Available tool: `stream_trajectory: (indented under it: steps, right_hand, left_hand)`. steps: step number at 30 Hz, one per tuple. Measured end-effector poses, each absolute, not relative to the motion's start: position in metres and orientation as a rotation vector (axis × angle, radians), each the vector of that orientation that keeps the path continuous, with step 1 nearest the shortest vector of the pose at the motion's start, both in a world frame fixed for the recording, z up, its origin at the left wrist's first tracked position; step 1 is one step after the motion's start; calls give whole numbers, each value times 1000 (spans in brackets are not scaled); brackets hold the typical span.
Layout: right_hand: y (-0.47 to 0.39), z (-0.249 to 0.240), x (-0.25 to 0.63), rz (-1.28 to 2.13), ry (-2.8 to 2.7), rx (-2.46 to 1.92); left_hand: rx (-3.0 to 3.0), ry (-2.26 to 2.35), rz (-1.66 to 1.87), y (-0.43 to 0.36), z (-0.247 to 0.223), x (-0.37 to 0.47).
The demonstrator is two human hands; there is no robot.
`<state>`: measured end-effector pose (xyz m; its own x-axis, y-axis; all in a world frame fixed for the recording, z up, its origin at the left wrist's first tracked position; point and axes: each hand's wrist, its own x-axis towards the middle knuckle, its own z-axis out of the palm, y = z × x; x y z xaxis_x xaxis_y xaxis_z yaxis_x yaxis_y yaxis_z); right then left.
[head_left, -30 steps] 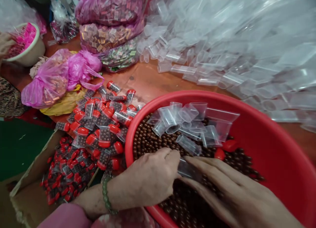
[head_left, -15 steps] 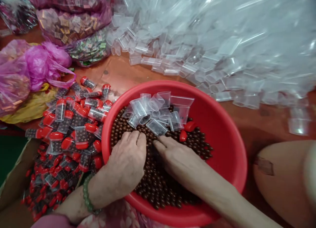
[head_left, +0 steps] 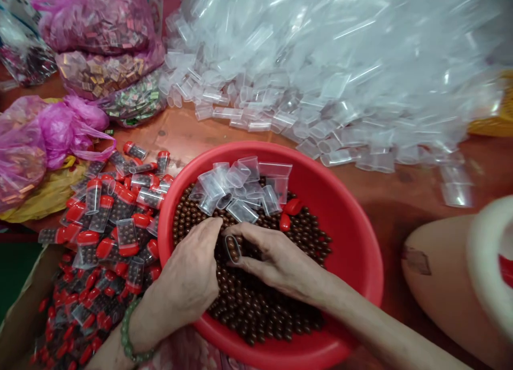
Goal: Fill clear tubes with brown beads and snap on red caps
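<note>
A clear oval plastic tube, with brown balls inside its open mouth, sits between the thumb and fingers of my right hand. Just left of it, my left hand is lowered over the balls with its back up; its fingertips are hidden. Both hands are inside a red plastic basin that holds many shiny brown chocolate balls. On the balls beyond my hands lies a heap of empty clear tubes, with two red caps beside it.
Filled tubes with red caps are piled left of the basin. Behind spreads a big heap of empty tubes. Pink bags of small wrapped pieces stand at the back left. A beige tub stands at the right.
My right hand has come up from the balls and the filled tube in it now shows. My left hand has shifted slightly left and down. The whole view has turned a little.
</note>
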<state>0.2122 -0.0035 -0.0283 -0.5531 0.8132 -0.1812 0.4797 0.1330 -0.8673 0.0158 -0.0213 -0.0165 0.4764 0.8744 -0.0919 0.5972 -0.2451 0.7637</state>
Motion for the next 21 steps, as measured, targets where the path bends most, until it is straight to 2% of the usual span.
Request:
stream_trajectory:
  steps: [7, 12, 18, 21]
  right_hand:
    - [-11, -23, 205, 1371, -1885, -1237]
    - [-22, -9, 203, 1241, -2050, -1237]
    - [-22, -16, 250, 686, -2120, -1860]
    - [-8, -30, 266, 557, -2052, -2075]
  left_hand:
    - [1920, 1087, 565, -18, -9, 17]
    - [1835, 1120, 754, -23, -14, 15]
    - [1644, 1044, 668, -24, -3, 14]
    - [1634, 1086, 670, -22, -1, 23]
